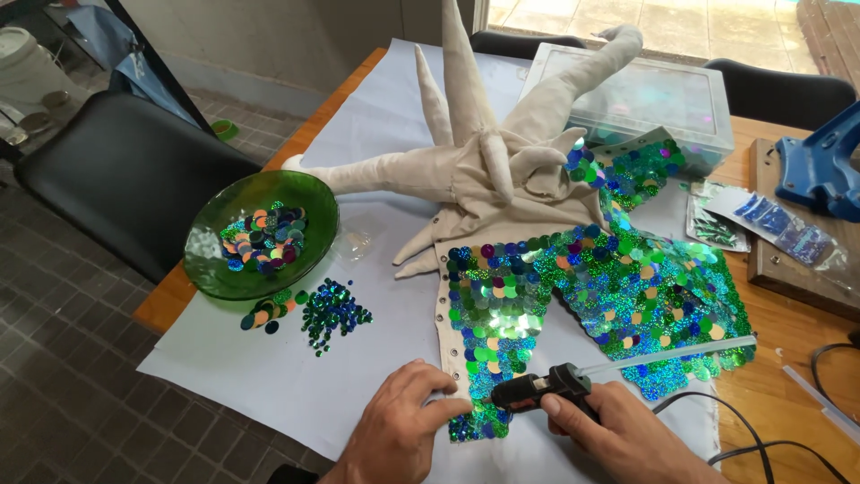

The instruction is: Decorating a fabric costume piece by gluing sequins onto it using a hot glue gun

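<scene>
Your right hand [618,435] grips a black glue gun [537,393], its nozzle aimed left at the lower edge of a cloth piece [573,287] covered in green and blue sequins, which lies flat on the pale sheet [269,376] spread over the surface. A clear glue stick [667,355] juts from the gun's back, and its cord [761,439] trails off to the right. Your left hand [399,430] holds nothing, fingers pressed flat on the sheet, fingertips at the sequinned edge just beside the nozzle. Stuffed beige limbs [475,134] rise from the cloth's far side. To the left, a green glass bowl [219,269] holds sequins, with loose sequins [331,309] scattered just below it. A clear plastic box [627,99] sits beyond.
</scene>
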